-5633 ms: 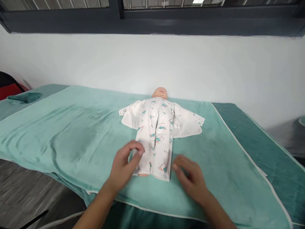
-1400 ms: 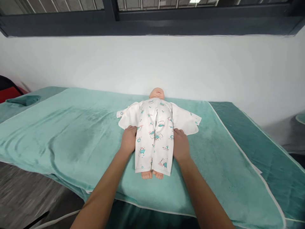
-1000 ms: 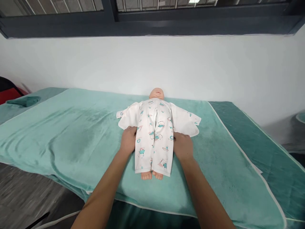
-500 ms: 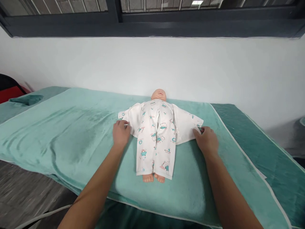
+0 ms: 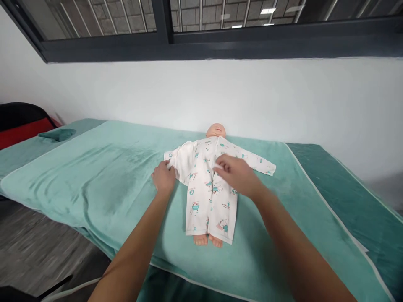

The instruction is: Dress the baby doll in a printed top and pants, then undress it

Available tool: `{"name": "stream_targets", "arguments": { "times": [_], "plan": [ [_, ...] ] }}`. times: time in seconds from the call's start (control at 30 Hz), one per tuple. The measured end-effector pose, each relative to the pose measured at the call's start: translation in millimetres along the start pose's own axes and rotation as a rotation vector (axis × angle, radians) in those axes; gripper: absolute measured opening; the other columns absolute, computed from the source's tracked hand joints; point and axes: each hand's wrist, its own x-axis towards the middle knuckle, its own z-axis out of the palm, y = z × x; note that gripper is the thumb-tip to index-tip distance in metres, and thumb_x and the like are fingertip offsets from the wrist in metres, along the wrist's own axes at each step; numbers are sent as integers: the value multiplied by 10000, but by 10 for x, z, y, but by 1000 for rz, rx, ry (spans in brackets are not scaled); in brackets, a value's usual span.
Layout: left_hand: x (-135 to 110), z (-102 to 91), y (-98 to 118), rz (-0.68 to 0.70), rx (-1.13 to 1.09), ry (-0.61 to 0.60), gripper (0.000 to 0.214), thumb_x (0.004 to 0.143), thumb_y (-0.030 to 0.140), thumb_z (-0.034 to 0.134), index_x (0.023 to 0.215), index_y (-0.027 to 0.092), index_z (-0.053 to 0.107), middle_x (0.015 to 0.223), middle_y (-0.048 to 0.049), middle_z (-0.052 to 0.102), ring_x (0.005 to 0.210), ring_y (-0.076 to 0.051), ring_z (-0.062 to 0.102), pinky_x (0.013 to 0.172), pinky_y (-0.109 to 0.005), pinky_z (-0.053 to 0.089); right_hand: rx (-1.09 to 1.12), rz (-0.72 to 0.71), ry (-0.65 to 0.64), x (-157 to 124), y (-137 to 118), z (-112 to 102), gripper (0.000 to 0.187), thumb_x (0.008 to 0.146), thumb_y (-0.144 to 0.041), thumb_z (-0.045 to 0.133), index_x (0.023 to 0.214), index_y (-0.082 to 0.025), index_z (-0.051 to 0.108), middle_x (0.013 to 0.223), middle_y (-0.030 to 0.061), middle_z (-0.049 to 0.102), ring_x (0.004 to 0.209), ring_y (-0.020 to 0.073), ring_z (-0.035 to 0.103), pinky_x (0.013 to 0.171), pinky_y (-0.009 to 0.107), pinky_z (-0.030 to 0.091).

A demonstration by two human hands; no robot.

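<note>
A baby doll (image 5: pixel 215 130) lies on its back, head toward the wall, its feet showing below white printed pants (image 5: pixel 197 209). Around its upper body is a white baby shirt (image 5: pixel 252 159) with a small print. The shirt's left flap (image 5: pixel 184 161) is spread out, plain inner side up; its right flap lies across the chest. At the left flap's outer edge, my left hand (image 5: pixel 164 176) has its fingers closed on the cloth. My right hand (image 5: pixel 237 174) is over the doll's middle, thumb and fingers pinching the right flap's edge.
A light green cover (image 5: pixel 126 176) with wrinkles lies on the bed, and a darker green cloth (image 5: pixel 343 188) shows at the right. Behind are a white wall (image 5: pixel 189 92) and a dark window frame (image 5: pixel 220 50). A black and red object (image 5: pixel 25 123) stands far left.
My right hand has carried the shirt's right flap inward over the doll's chest, so the printed right sleeve now shows. My left hand stays at the left flap. The view has shifted slightly.
</note>
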Motion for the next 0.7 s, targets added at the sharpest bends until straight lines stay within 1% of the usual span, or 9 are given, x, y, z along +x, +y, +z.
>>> {"name": "stream_targets", "arguments": {
  "times": [0.07,0.1,0.17,0.27,0.37,0.43,0.5,0.63,0.7],
  "plan": [
    [12,9,-16,-19,-7,-4,410,905,310,478,1282,200,592,1151,-147,725,1186,-347,632,1058,-513,412,-79,-100,-185,-81,-96,-4,99,918,-293,546,862,-241,609,811,-29,659,693,143,557,675,278,393],
    [18,15,-21,-27,-4,-5,419,906,323,478,1292,202,587,1113,-145,733,1159,-342,648,1053,-510,415,-83,-112,-204,-140,-90,-7,94,929,-296,546,894,-248,619,851,-25,672,708,145,572,679,280,405],
    [29,28,-26,-34,5,-9,452,914,349,471,1330,200,568,1076,-148,741,1115,-336,672,1047,-511,417,-46,-114,-123,-278,-1,-6,113,930,-326,582,1012,-262,628,973,3,690,819,173,621,738,301,458],
    [36,39,-21,-31,15,-19,498,927,379,459,1379,189,544,1080,-165,746,1107,-340,684,1056,-519,406,-30,-119,76,-497,207,53,265,905,-340,645,1152,-258,598,1132,61,672,1063,243,625,896,372,494],
    [32,38,-11,-28,24,-24,525,935,393,457,1404,170,532,1099,-181,746,1143,-347,676,1072,-521,394,-22,-44,181,-688,367,188,206,935,-335,608,1116,-238,588,1157,88,647,1080,255,618,905,396,505],
    [26,35,-8,-31,20,-15,536,941,394,454,1418,160,523,1117,-190,744,1170,-349,668,1080,-519,389,15,17,198,-779,415,273,124,969,-313,548,1052,-231,589,1106,86,649,1007,236,633,859,381,516],
    [20,34,-8,-33,13,-6,536,948,393,449,1424,158,520,1135,-195,741,1188,-349,661,1087,-515,384,54,34,199,-834,422,318,111,993,-284,497,987,-233,595,1037,70,655,944,217,636,829,363,514],
    [16,39,-11,-19,31,-11,515,957,397,440,1404,159,539,1149,-199,738,1182,-355,663,1079,-519,386,128,-11,97,-868,396,285,167,998,-265,476,897,-239,606,931,32,660,865,188,622,786,330,495],
    [19,44,-9,-11,50,-13,501,959,398,435,1383,160,557,1149,-200,737,1175,-363,663,1070,-526,388,154,1,95,-856,387,246,148,980,-272,505,880,-237,608,903,22,660,836,182,614,770,324,490]
  ]
}}
